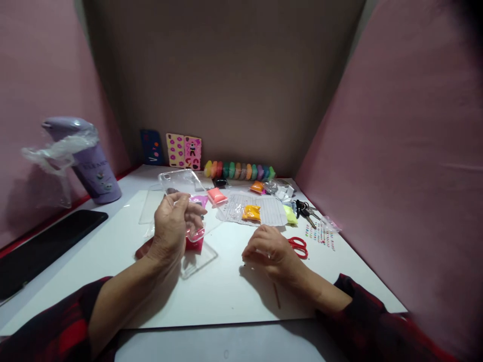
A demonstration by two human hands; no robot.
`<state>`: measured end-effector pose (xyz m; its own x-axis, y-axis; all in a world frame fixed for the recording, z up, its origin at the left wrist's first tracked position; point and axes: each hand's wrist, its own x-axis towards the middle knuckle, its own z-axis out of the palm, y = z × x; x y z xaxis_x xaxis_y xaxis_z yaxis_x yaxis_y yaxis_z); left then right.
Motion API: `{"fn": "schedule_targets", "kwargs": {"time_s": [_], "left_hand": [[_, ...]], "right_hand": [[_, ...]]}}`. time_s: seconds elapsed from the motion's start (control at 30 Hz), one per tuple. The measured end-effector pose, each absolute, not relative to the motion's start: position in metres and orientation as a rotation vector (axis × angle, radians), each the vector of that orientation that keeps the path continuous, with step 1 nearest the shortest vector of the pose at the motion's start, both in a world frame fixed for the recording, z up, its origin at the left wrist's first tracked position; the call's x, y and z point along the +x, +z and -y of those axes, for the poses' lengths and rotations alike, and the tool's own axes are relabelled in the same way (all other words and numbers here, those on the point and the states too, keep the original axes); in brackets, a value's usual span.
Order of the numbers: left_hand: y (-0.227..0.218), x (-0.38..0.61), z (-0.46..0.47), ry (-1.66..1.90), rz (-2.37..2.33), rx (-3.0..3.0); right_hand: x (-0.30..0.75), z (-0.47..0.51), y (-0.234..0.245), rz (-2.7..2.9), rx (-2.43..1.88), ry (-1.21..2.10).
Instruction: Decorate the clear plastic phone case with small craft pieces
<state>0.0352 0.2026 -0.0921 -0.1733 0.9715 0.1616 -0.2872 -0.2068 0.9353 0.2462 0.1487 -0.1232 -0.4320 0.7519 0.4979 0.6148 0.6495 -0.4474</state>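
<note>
My left hand (171,226) holds a clear phone case (188,180) up above the table, thumb and forefinger pressed on its side. Under that hand lie a red packet (194,245) and a second clear case (206,262), partly covered. My right hand (269,249) is low over the white board, thumb and fingertips pinched together. Tiny dark and pale specks show at those fingertips, too small to name. Red-handled scissors (300,246) lie just beyond the right hand, partly hidden. A thin brown stick (276,295) rests nearer to me.
Orange (251,212) and coral (216,196) clay packets lie on the board (219,301), with keys (307,210) at right. A row of coloured clay (237,171) and decorated cases (183,151) stand behind. At left are a purple tumbler (94,166) and a black phone (53,246).
</note>
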Motion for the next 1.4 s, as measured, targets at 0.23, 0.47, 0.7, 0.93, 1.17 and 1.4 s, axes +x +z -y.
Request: {"fn": "schedule_targets", "kwargs": {"time_s": [0.23,0.47,0.7,0.93,1.17,1.4], "left_hand": [[-0.096,0.034,-0.206,1.606,-0.964,1.042],[-0.098,0.034,-0.206,1.618,-0.954,1.028],[-0.097,0.034,-0.206,1.616,-0.964,1.024],[-0.099,0.032,-0.208,1.617,-0.964,1.032],[-0.100,0.033,-0.207,1.596,-0.967,1.046],[-0.099,0.031,-0.206,1.593,-0.956,1.057]], "right_hand": [[0.238,-0.146,-0.130,2.311,-1.083,0.164],[0.248,-0.144,-0.111,2.083,-1.147,0.450],[0.243,-0.142,-0.114,2.031,-1.365,0.571],[0.248,-0.143,-0.121,2.160,-1.328,0.430],[0.240,-0.143,-0.130,2.183,-1.288,0.364],[0.242,-0.150,-0.121,2.222,-1.351,0.296]]}}
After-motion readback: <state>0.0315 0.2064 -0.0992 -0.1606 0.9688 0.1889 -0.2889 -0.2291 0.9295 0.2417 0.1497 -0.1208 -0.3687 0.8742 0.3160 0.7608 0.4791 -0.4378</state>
